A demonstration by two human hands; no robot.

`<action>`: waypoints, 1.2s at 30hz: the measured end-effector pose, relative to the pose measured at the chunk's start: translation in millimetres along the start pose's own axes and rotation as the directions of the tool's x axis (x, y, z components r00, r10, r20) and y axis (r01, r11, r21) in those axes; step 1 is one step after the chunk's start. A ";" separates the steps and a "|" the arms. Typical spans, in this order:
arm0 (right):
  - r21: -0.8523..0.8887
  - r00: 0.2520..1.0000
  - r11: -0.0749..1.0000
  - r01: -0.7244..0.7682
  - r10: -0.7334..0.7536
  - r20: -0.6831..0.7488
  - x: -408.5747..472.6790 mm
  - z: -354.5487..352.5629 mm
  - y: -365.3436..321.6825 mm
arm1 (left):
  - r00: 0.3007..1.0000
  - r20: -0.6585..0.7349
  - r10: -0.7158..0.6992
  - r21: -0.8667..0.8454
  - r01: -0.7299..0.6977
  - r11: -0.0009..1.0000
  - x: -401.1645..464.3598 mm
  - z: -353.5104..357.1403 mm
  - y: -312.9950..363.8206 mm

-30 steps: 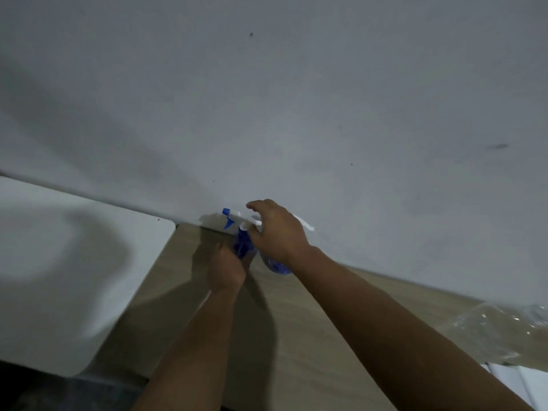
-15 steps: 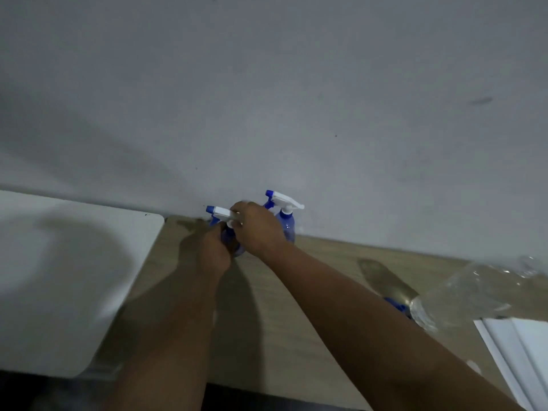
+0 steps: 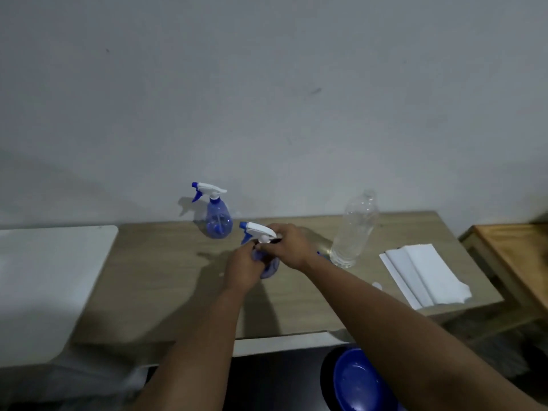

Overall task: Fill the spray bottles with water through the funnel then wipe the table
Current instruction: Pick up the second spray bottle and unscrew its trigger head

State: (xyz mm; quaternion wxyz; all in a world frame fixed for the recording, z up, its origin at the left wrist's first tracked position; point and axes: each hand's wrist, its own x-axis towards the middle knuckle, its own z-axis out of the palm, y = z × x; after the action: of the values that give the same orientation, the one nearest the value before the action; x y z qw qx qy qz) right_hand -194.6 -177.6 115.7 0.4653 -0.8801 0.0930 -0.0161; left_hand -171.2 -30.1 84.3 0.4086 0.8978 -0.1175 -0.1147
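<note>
A blue spray bottle (image 3: 270, 269) with a white trigger head (image 3: 257, 230) stands at the middle of the wooden table (image 3: 166, 280). My left hand (image 3: 244, 268) grips its body. My right hand (image 3: 289, 244) grips the collar under the trigger head. A second blue spray bottle (image 3: 218, 219) stands apart at the back by the wall. A clear plastic water bottle (image 3: 354, 232) stands upright to the right of my hands. Folded white paper towels (image 3: 421, 275) lie at the right end of the table. No funnel shows.
A white surface (image 3: 44, 280) adjoins the table on the left. A blue bowl-like thing (image 3: 360, 381) sits below the table's front edge. A wooden stool or side table (image 3: 513, 256) stands at the right. The grey wall (image 3: 267, 99) rises behind.
The view has tilted down and the table now shows in full. Both hands have brought the held spray bottle away from the wall toward the table's middle. The other bottle stays at the back.
</note>
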 end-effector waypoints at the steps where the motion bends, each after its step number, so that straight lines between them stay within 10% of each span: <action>1: -0.008 1.000 1.000 -0.005 0.005 0.005 -10.3 -13.7 11.4 | 1.000 0.031 0.004 0.004 -0.004 1.000 -4.8 16.1 5.8; 14: 0.056 0.983 0.984 -0.169 0.173 -0.066 -94.0 -47.4 136.2 | 0.978 0.166 -0.129 -0.013 0.133 0.991 -61.1 154.8 24.6; 28: 0.157 0.978 0.984 -0.085 0.052 0.202 -75.9 -63.3 152.4 | 0.969 0.180 -0.166 -0.121 0.190 0.974 -58.4 168.0 9.0; 36: 0.212 0.993 0.971 -0.109 0.097 0.070 -86.3 -45.9 154.5 | 0.973 0.189 -0.132 -0.105 0.154 0.983 -55.4 160.8 8.9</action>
State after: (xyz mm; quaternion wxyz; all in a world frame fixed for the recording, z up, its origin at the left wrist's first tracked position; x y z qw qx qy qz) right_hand -307.7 -284.6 19.7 0.5605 -0.8187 0.1225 0.0241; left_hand -273.2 -132.6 -5.7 0.4395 0.8639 -0.0822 -0.2318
